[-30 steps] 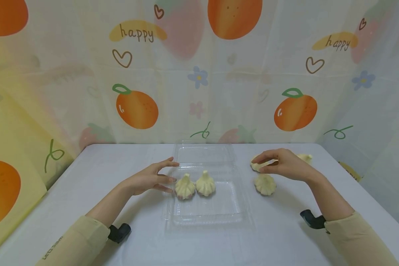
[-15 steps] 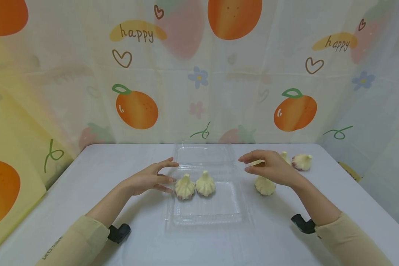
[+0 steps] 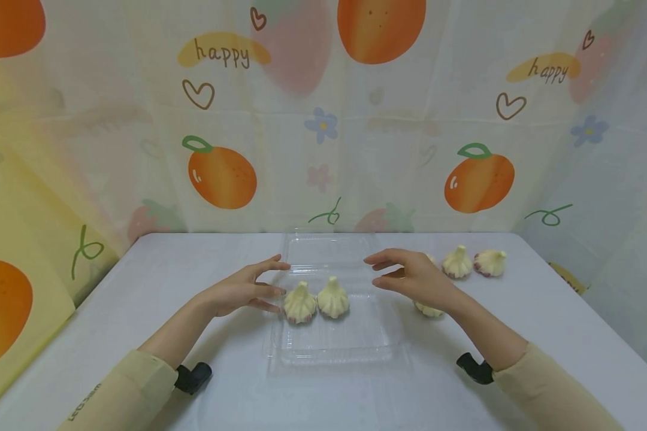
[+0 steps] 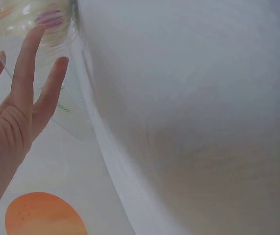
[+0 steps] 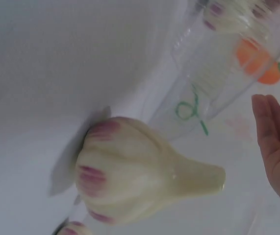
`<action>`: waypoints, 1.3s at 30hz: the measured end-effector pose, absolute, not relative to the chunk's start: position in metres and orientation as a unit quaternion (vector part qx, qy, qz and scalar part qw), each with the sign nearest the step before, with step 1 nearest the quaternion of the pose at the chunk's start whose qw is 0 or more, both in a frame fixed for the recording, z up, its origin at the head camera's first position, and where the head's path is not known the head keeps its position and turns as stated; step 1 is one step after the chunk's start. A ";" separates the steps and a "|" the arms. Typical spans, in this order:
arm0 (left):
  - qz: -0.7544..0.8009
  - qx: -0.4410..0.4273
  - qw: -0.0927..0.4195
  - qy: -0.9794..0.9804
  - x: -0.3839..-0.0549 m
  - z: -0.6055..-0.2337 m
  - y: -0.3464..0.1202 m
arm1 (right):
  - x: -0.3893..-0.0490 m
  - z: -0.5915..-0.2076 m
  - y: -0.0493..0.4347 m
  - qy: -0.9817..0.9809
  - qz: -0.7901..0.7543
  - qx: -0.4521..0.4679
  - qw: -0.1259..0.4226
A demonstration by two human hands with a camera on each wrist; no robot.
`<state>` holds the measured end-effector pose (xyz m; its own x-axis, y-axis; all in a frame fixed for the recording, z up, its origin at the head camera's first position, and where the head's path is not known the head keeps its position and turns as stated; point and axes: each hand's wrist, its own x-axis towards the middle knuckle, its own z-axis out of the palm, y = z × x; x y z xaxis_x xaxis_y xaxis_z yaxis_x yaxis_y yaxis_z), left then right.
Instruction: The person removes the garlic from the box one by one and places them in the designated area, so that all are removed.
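Note:
Two garlic bulbs, a left one (image 3: 300,303) and a right one (image 3: 333,297), stand side by side in the left part of a clear plastic box (image 3: 339,347) with its lid folded back. My left hand (image 3: 239,291) is at the box's left wall, fingers spread; in the left wrist view a fingertip (image 4: 36,33) overlaps the wall in front of a bulb. Above the box's right edge, my right hand (image 3: 417,276) reaches with extended fingers and nothing between them. Under and behind it, a garlic bulb (image 3: 428,309) is partly hidden; the right wrist view shows a bulb (image 5: 130,171) large and close.
Two more garlic bulbs, one upright (image 3: 457,262) and one tilted (image 3: 490,263), lie at the table's back right. Another bulb (image 3: 430,258) barely shows behind the right hand. A fruit-print curtain (image 3: 356,167) hangs beyond the white table (image 3: 226,383).
My right hand has moved left from the bulbs on the right towards the box, uncovering the two at the back right. The left hand has kept still.

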<state>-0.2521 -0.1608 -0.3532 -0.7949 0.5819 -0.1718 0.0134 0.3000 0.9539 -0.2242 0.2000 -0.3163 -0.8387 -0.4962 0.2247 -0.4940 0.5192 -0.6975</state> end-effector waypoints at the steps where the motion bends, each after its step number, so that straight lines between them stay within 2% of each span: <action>1: 0.559 0.195 0.254 0.765 -0.252 -0.353 -0.161 | -0.224 -0.317 0.198 0.871 -0.400 -0.285 0.001; 13: 0.559 0.198 0.252 0.764 -0.252 -0.353 -0.161 | -0.225 -0.326 0.175 0.871 -0.385 -0.306 0.009; 29: 0.558 0.198 0.253 0.765 -0.251 -0.352 -0.161 | -0.230 -0.334 0.154 0.868 -0.379 -0.317 0.045; 39: 0.552 0.199 0.253 0.769 -0.254 -0.354 -0.161 | -0.235 -0.339 0.144 0.877 -0.358 -0.319 0.037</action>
<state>-0.2535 -0.1613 -0.3538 -0.7930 0.5854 -0.1686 0.0280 0.3115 0.9498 -0.2347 0.1442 -0.3394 -0.7935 -0.5860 0.1643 -0.5338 0.5405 -0.6504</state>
